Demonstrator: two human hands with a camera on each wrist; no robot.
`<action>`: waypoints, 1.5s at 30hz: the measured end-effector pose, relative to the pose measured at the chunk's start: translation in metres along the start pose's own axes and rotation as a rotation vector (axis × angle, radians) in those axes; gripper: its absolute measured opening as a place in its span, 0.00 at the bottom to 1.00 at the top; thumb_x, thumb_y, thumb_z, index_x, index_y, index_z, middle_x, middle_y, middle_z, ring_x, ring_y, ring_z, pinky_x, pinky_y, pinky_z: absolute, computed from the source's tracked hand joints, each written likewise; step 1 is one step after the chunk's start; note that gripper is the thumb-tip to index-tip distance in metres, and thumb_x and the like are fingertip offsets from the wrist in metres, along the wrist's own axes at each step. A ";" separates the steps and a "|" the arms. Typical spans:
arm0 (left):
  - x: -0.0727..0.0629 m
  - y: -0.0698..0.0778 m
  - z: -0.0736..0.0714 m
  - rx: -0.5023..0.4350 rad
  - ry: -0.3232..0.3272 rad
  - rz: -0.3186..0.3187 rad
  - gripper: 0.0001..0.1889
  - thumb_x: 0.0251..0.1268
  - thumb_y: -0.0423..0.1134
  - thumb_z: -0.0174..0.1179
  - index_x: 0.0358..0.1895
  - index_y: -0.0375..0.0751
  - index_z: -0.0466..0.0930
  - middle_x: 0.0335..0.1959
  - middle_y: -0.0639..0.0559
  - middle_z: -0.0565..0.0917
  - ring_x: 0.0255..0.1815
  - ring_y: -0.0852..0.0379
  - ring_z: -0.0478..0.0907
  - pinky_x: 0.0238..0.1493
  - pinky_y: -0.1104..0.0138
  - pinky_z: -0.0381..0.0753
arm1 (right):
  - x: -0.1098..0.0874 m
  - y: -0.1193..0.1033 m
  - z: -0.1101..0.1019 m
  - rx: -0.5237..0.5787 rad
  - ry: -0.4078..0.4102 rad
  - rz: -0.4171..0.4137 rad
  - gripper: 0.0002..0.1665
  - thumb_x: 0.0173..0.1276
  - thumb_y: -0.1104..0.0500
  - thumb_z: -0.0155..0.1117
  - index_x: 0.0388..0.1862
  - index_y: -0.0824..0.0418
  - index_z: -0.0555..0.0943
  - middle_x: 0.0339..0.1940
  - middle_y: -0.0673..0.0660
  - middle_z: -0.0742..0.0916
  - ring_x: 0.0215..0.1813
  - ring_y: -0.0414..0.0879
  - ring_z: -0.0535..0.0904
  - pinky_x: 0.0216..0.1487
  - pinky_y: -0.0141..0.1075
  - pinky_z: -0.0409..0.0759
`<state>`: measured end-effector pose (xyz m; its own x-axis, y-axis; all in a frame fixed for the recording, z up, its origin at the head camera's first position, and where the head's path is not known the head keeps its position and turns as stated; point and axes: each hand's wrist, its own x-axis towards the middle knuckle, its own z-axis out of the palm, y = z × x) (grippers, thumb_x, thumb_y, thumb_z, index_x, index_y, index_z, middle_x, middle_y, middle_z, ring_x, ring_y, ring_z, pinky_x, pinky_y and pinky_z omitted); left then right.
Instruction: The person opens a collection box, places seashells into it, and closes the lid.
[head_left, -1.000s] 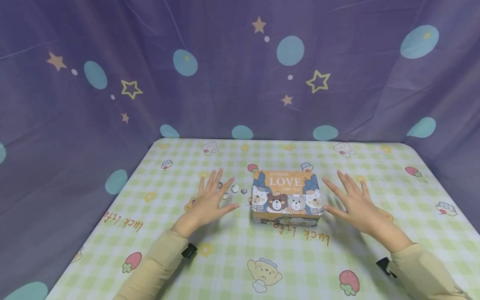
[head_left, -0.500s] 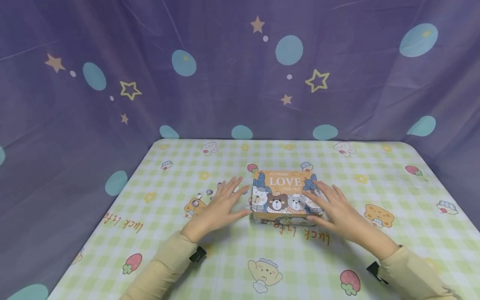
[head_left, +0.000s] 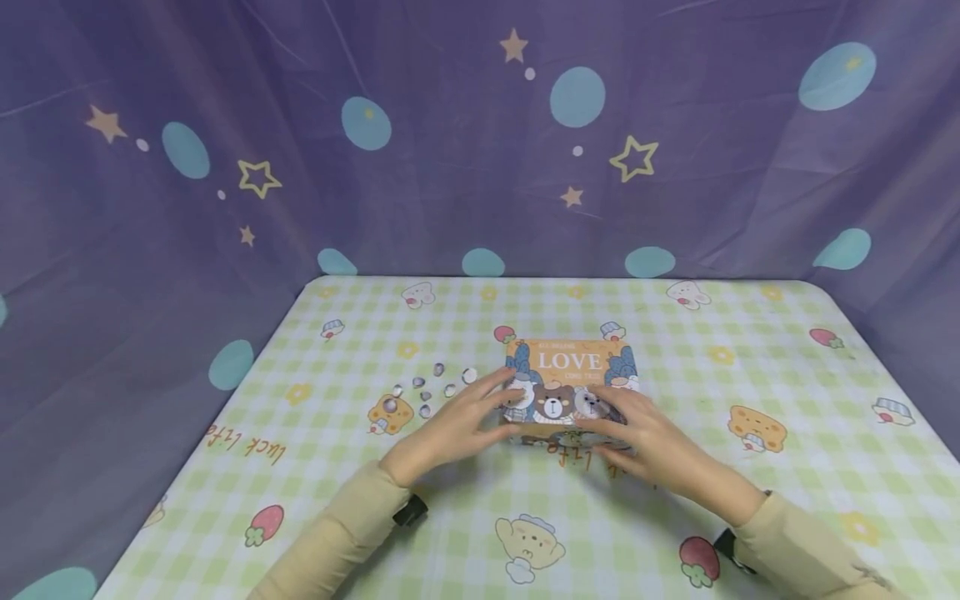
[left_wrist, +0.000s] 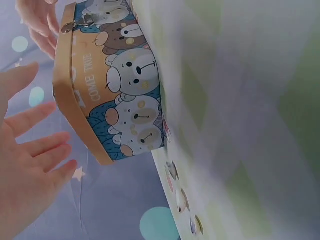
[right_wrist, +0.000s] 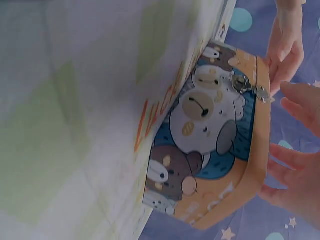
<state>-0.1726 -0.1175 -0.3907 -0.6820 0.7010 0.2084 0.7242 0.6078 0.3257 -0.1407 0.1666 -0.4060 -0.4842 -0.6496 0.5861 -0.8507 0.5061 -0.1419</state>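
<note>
An orange tin box (head_left: pixel 570 362) with a bear print and the word LOVE stands closed on the table. On its front, a metal clasp (right_wrist: pixel 241 83) joins the lid and body. Over the box's left part reaches my left hand (head_left: pixel 459 425), its fingers extended and apart in the left wrist view. My right hand (head_left: pixel 656 437) spreads over the front right part of the lid. Its fingertips lie close to the lid's edge in the right wrist view; whether they touch cannot be told. Neither hand grips anything.
Several small shiny pieces, partly purple and white, like the pale one (head_left: pixel 469 376), lie left of the box. A green checked tablecloth (head_left: pixel 450 542) covers the table. Behind it hangs a purple curtain (head_left: pixel 450 208) with stars and balloons.
Both hands have moved inward from either side of the box to over its lid. The small pieces at left are now uncovered. The box has stayed in place.
</note>
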 end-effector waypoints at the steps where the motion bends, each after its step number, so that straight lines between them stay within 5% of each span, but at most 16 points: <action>1: 0.000 0.000 0.001 0.003 -0.003 0.005 0.26 0.60 0.52 0.51 0.59 0.44 0.68 0.67 0.45 0.57 0.67 0.50 0.52 0.62 0.56 0.55 | 0.000 0.000 0.001 0.007 0.001 -0.003 0.16 0.59 0.51 0.58 0.46 0.52 0.79 0.56 0.66 0.72 0.55 0.60 0.68 0.51 0.54 0.67; 8: 0.003 0.001 0.006 -0.024 -0.009 0.069 0.22 0.60 0.47 0.53 0.57 0.43 0.70 0.66 0.46 0.59 0.67 0.51 0.54 0.62 0.58 0.56 | 0.001 -0.003 0.012 0.023 -0.019 -0.015 0.22 0.45 0.60 0.67 0.44 0.53 0.81 0.55 0.65 0.73 0.54 0.58 0.69 0.51 0.53 0.68; 16: 0.005 0.003 0.007 -0.063 -0.028 0.047 0.19 0.60 0.45 0.54 0.54 0.44 0.73 0.64 0.47 0.62 0.65 0.52 0.58 0.62 0.61 0.58 | 0.005 -0.004 0.017 -0.002 -0.025 -0.046 0.25 0.42 0.62 0.71 0.44 0.53 0.81 0.57 0.65 0.72 0.54 0.57 0.69 0.51 0.52 0.68; 26: 0.006 -0.002 0.007 -0.093 0.057 0.127 0.15 0.62 0.41 0.53 0.49 0.41 0.76 0.60 0.43 0.67 0.60 0.48 0.65 0.58 0.60 0.65 | 0.009 -0.001 0.026 -0.176 -0.118 -0.052 0.21 0.44 0.54 0.71 0.41 0.48 0.81 0.56 0.63 0.72 0.53 0.56 0.70 0.50 0.51 0.68; 40: 0.008 0.000 0.003 -0.093 -0.018 0.063 0.16 0.59 0.38 0.56 0.51 0.42 0.76 0.62 0.45 0.65 0.61 0.50 0.63 0.59 0.62 0.63 | 0.012 -0.002 0.035 -0.266 -0.055 -0.070 0.12 0.47 0.59 0.63 0.34 0.51 0.78 0.51 0.66 0.74 0.50 0.59 0.71 0.46 0.54 0.68; 45: 0.008 0.000 0.004 -0.098 -0.012 0.066 0.16 0.58 0.38 0.57 0.51 0.42 0.76 0.62 0.45 0.66 0.61 0.49 0.63 0.58 0.61 0.64 | 0.015 -0.005 0.034 -0.261 -0.067 -0.031 0.13 0.46 0.58 0.69 0.33 0.51 0.77 0.52 0.64 0.74 0.51 0.57 0.70 0.47 0.52 0.68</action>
<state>-0.1772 -0.1108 -0.3923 -0.6318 0.7429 0.2213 0.7535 0.5216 0.4003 -0.1505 0.1351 -0.4242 -0.4783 -0.6989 0.5318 -0.7882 0.6086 0.0908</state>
